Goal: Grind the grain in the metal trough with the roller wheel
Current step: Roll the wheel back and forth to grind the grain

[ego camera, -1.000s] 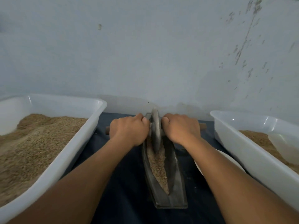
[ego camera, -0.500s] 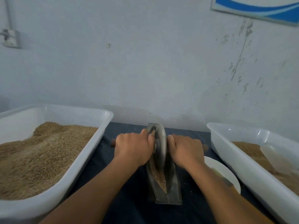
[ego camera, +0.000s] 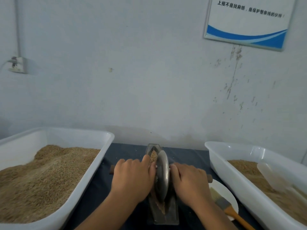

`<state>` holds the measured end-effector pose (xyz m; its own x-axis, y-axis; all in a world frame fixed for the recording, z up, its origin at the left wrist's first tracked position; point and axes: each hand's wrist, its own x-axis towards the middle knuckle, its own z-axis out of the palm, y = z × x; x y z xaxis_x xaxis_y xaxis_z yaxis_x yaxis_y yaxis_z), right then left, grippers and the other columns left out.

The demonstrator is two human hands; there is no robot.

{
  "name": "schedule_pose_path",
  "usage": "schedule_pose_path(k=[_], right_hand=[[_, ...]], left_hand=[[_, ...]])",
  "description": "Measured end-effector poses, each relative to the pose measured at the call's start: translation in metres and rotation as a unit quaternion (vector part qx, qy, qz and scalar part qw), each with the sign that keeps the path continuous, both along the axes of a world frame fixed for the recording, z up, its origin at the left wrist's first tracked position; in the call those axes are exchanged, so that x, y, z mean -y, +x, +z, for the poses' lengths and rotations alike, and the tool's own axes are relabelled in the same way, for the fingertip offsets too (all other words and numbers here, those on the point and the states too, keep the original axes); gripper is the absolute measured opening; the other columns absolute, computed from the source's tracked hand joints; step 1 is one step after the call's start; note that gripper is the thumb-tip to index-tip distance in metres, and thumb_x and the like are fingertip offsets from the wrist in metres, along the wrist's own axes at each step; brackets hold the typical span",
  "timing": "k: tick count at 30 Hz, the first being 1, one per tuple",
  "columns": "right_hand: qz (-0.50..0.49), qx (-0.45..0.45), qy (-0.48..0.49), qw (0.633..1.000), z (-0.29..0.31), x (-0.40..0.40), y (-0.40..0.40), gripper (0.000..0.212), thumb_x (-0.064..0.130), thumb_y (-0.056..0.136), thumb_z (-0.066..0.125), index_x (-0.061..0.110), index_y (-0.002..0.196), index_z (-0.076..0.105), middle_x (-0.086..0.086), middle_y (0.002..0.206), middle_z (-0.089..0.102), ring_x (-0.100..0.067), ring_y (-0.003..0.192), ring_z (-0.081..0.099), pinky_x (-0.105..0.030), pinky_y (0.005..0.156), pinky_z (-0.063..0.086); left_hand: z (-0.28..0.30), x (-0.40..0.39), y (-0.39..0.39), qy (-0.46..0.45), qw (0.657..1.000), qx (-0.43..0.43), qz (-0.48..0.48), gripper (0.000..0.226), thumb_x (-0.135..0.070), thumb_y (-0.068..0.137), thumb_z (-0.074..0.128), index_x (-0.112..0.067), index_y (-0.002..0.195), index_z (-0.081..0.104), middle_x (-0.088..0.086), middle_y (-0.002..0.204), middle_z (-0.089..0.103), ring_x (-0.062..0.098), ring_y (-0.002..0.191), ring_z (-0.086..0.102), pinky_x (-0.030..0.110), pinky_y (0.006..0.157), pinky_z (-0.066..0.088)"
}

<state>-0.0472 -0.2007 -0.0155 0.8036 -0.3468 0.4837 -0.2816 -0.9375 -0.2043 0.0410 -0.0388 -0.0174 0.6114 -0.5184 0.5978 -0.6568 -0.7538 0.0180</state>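
Note:
A narrow metal trough (ego camera: 172,211) lies lengthwise on the dark cloth, with brown grain (ego camera: 153,156) heaped at its far end. A grey metal roller wheel (ego camera: 162,175) stands upright in the trough near its middle. A wooden axle handle runs through the wheel; its ends stick out at left (ego camera: 112,169) and right (ego camera: 209,178). My left hand (ego camera: 132,178) is closed over the handle left of the wheel. My right hand (ego camera: 189,181) grips it on the right side.
A big white tub (ego camera: 106,146) of grain stands at the left. At the right stands another white tub (ego camera: 221,165) with grain and a clear scoop (ego camera: 272,176). A white plate (ego camera: 232,196) with a brush (ego camera: 227,206) lies between trough and right tub. A wall rises close behind.
The wheel has rolled toward me along the trough, both hands still on the handle, uncovering grain at the far end. The view has tilted upward, showing more wall.

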Motion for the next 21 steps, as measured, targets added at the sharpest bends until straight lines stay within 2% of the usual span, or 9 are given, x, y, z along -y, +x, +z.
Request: schedule_pose_path(k=[7, 11, 16, 18, 21], right_hand=[[-0.002, 0.015, 0.007, 1.0, 0.003, -0.003, -0.004, 0.041, 0.043, 0.102, 0.025, 0.032, 0.091, 0.064, 0.009, 0.089, 0.065, -0.01, 0.082, 0.055, -0.035, 0.08, 0.031], [-0.005, 0.03, 0.01, 0.999, 0.001, -0.004, -0.001, 0.042, 0.043, 0.102, 0.024, 0.03, 0.087, 0.061, 0.009, 0.082, 0.061, -0.01, 0.078, 0.051, -0.035, 0.08, 0.03], [-0.006, 0.025, 0.001, 1.0, 0.001, -0.002, 0.006, 0.042, 0.043, 0.103, 0.021, 0.032, 0.084, 0.057, 0.012, 0.08, 0.056, -0.009, 0.076, 0.047, -0.035, 0.081, 0.028], [-0.005, 0.008, -0.001, 1.0, 0.001, 0.0, 0.012, 0.042, 0.043, 0.103, 0.02, 0.032, 0.086, 0.056, 0.013, 0.082, 0.055, -0.01, 0.08, 0.048, -0.036, 0.085, 0.031], [-0.002, -0.021, 0.001, 1.0, 0.004, 0.006, 0.025, 0.043, 0.044, 0.103, 0.017, 0.032, 0.089, 0.056, 0.011, 0.09, 0.06, -0.015, 0.088, 0.054, -0.04, 0.093, 0.035]], left_hand=[[0.002, -0.001, -0.005, -0.01, 1.0, -0.015, 0.001, 0.039, -0.054, 0.099, 0.006, -0.036, 0.094, 0.041, -0.011, 0.075, 0.056, 0.008, 0.066, 0.049, 0.035, 0.074, 0.036], [0.002, 0.001, 0.0, -0.01, 1.0, -0.029, -0.005, 0.04, -0.054, 0.099, 0.006, -0.037, 0.097, 0.043, -0.01, 0.079, 0.059, 0.008, 0.071, 0.054, 0.034, 0.079, 0.042], [-0.001, 0.005, 0.007, -0.003, 1.0, -0.025, 0.018, 0.038, -0.052, 0.098, 0.005, -0.037, 0.095, 0.04, -0.009, 0.075, 0.057, 0.009, 0.066, 0.051, 0.034, 0.069, 0.034], [-0.002, 0.008, 0.014, 0.006, 0.999, -0.029, 0.025, 0.036, -0.049, 0.098, 0.006, -0.037, 0.096, 0.039, -0.008, 0.078, 0.059, 0.012, 0.068, 0.054, 0.035, 0.068, 0.035], [-0.002, 0.014, 0.025, 0.024, 0.999, -0.037, 0.025, 0.033, -0.048, 0.097, 0.005, -0.036, 0.094, 0.036, -0.007, 0.077, 0.057, 0.013, 0.064, 0.048, 0.036, 0.066, 0.035]])
